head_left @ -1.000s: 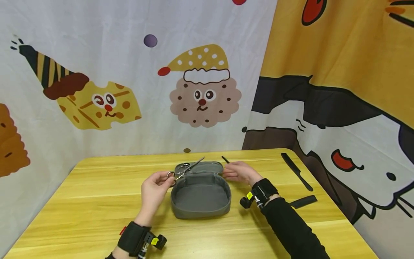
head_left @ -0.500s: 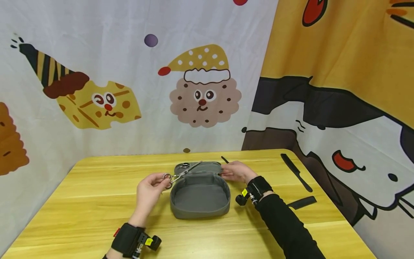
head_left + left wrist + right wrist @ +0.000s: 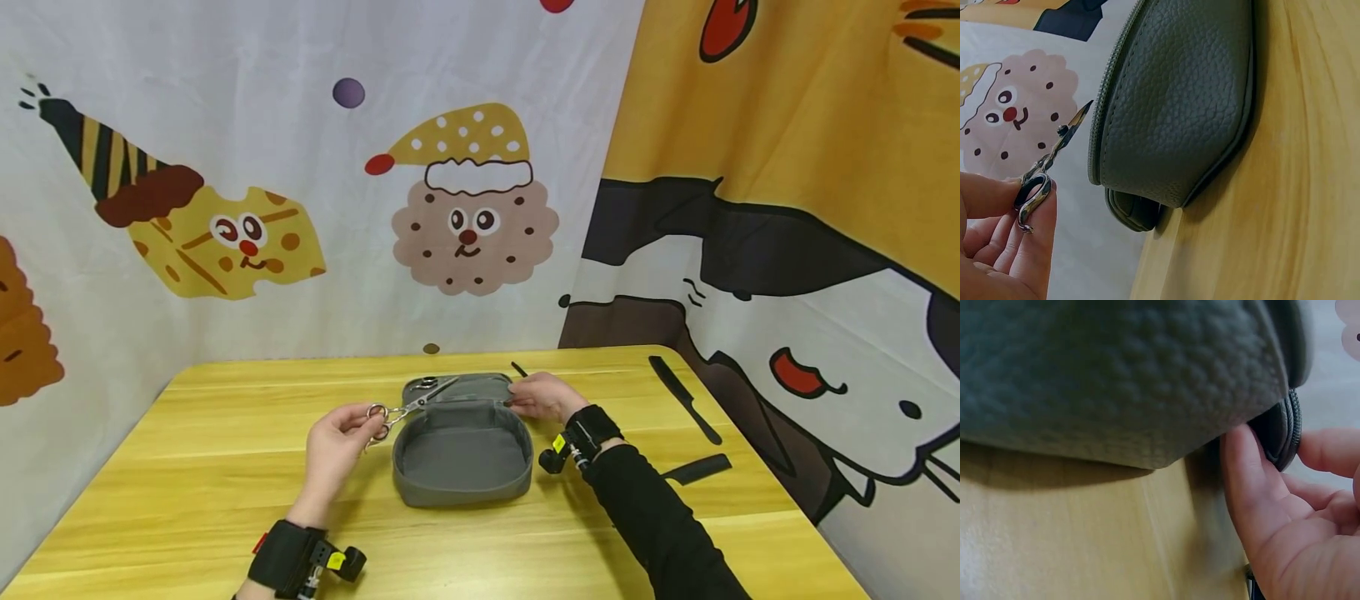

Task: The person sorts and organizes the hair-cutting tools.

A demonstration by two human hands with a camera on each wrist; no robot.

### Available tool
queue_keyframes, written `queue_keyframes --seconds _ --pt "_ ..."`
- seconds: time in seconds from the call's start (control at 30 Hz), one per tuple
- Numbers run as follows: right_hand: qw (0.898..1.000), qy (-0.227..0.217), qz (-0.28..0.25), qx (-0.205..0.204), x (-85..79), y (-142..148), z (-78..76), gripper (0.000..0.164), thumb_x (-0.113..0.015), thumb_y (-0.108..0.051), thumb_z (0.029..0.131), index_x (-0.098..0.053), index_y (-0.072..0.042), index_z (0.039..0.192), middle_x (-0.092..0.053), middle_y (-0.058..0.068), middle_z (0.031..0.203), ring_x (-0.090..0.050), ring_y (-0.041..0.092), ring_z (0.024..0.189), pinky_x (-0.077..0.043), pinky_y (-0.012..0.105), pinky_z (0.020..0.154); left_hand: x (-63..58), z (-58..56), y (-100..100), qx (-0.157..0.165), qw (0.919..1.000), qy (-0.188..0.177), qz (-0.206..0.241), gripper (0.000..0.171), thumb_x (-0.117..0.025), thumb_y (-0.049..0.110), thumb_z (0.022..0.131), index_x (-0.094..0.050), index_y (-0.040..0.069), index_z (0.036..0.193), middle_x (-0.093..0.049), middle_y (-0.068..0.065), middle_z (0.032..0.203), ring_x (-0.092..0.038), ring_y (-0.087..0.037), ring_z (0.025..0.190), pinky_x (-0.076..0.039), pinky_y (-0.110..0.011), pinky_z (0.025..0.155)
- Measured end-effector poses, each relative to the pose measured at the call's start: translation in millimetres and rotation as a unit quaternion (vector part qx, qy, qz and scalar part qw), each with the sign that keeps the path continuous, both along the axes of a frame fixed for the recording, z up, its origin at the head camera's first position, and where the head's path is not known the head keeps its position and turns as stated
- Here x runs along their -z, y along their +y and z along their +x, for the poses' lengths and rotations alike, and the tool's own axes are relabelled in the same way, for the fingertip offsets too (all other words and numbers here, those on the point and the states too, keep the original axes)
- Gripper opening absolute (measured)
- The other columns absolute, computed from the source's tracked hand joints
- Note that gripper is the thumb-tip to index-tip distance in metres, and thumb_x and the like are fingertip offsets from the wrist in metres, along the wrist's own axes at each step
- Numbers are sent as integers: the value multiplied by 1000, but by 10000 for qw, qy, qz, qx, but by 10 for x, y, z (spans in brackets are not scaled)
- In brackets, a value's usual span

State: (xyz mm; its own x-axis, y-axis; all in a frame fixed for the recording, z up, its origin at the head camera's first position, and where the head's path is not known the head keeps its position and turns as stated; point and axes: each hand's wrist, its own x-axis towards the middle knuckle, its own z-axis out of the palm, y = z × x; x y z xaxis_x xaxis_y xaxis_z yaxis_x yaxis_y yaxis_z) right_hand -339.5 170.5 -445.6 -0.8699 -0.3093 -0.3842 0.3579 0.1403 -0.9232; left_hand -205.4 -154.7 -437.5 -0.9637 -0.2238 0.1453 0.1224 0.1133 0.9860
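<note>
A grey leather zip case point(image 3: 463, 490) stands unzipped on the table, its lid point(image 3: 483, 387) folded back away from me. My left hand point(image 3: 335, 442) pinches a pair of silver scissors point(image 3: 1040, 175) by the finger rings, thumb against fingers. The blades point right over the lid in the head view. Another set of metal finger rings point(image 3: 425, 383) shows at the lid's left; the rest of that tool is hard to make out. With thumb and fingers, my right hand point(image 3: 546, 397) pinches the lid's right edge, seen close in the right wrist view, where the zip edge point(image 3: 1295, 425) lies between them.
On the right of the wooden table point(image 3: 225, 500) lie a long black handled comb point(image 3: 684, 398) and a shorter black comb point(image 3: 701, 469), partly behind my sleeve. A thin black tip point(image 3: 519, 368) pokes out behind my right hand. A printed curtain hangs behind the table.
My left hand has drawn back left and slightly down with the scissors, whose blades now sit lower over the lid. The right hand has shifted slightly left and stays at the lid edge.
</note>
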Motion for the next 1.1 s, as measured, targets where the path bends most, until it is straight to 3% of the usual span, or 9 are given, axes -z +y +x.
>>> queue_keyframes --seconds 0.27,0.5,0.73,0.97,1.1 --pt "9994 246 20 225 -31 -24 40 51 -50 -1 102 -31 17 145 -48 30 134 -61 22 99 -54 32 88 -10 -6 -79 -54 9999 -46 92 25 -71 2 90 -68 -11 112 -73 -20 93 -70 -10 70 -57 -24 69" --pt "9986 393 -160 316 -38 -37 47 51 -48 1 102 -28 16 147 -39 32 143 -57 30 115 -50 36 96 -11 -22 -179 -140 9995 -141 250 27 -71 0 90 -65 -13 113 -73 -17 93 -70 -9 70 -58 -25 71" --pt "9971 625 -269 341 -48 -51 52 45 -47 2 102 -37 15 144 -51 27 133 -63 20 101 -51 37 96 -41 -28 -331 -8 9993 -290 218 30 -69 1 92 -62 -14 118 -73 -11 93 -70 -9 73 -58 -27 74" --pt "9946 913 -360 345 -48 -71 57 45 -47 1 103 -37 13 145 -50 29 139 -62 26 111 -49 39 98 -68 -46 -494 252 9982 -407 359 35 -67 0 93 -58 -17 122 -73 -6 90 -70 -10 74 -58 -28 75" --pt "9921 1088 -496 369 -39 -89 56 42 -47 2 102 -41 14 142 -56 26 131 -65 20 101 -51 38 95 -78 -67 -548 312 9968 -564 463 37 -67 -2 92 -56 -18 124 -73 -7 90 -70 -10 75 -58 -28 75"
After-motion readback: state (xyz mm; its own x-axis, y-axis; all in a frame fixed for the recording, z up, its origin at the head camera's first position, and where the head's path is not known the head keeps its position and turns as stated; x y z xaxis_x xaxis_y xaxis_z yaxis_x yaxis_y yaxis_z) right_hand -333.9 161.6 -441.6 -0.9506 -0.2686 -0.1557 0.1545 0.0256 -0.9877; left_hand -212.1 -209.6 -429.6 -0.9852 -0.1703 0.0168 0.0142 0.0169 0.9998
